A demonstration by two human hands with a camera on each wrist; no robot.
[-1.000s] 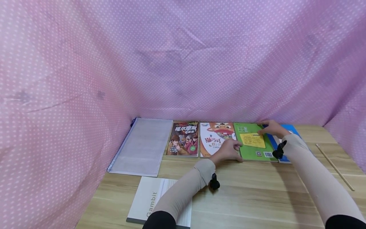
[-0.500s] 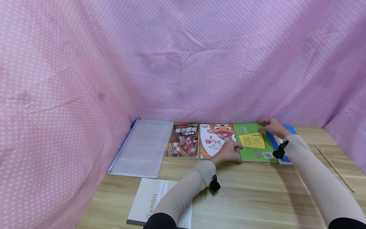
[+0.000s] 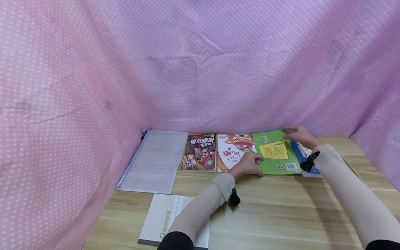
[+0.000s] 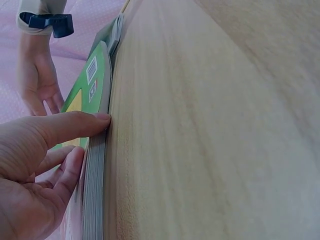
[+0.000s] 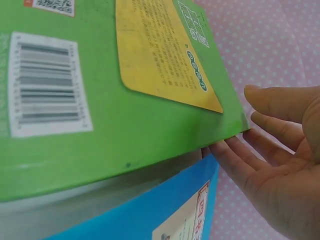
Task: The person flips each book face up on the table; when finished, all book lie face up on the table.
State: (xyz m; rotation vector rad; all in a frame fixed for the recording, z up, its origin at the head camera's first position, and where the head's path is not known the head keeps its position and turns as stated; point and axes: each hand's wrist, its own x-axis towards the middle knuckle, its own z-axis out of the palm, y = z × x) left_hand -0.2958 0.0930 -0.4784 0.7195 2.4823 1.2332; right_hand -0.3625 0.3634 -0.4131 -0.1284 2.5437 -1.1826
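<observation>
A green book, its back cover with a yellow panel and barcode facing up, lies in a row of books and has its right side raised off the blue book. My right hand is at its far right corner. In the right wrist view the fingertips are under that edge, while the thumb stands apart above. My left hand touches the green book's near left corner with its thumb. Its other fingers are over the neighbouring white book with a cartoon cover.
Left of these lie a dark illustrated book and a pale mesh zip pouch. A notebook marked Gambit is under the left forearm. A thin stick is partly behind the right forearm. Pink dotted cloth hangs behind.
The right side of the green book has risen and tilted, with my right hand moving slightly up and right. My left hand has stayed at the near left corner.
</observation>
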